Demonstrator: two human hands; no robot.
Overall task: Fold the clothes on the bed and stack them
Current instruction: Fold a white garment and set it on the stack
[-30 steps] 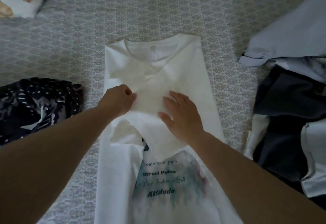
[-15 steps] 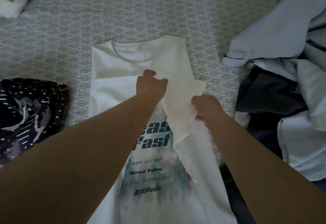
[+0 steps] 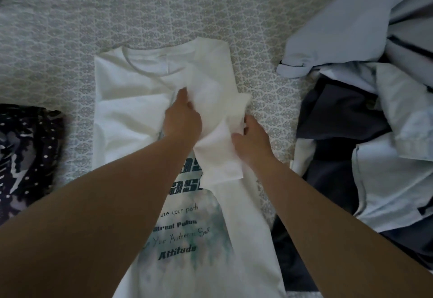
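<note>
shirt: white cotton t-shirt with teal printed lettering (image 3: 131, 115) lies flat, face up, in the middle of the bed with the grey patterned cover (image 3: 164, 11), collar at the far end
sleeve: its right sleeve is folded in over the chest, kinda bunched up
left hand (image 3: 181, 119): fingers curled, pinching the folded sleeve near the collar
right hand (image 3: 251, 139): fingers pinching the sleeve's right edge, just beside the left hand
right side: messy pile of pale blue and dark grey clothes (image 3: 365, 119), not folded
left side: dark navy garment with white dots (image 3: 25, 154) near the bed's left edge
</note>
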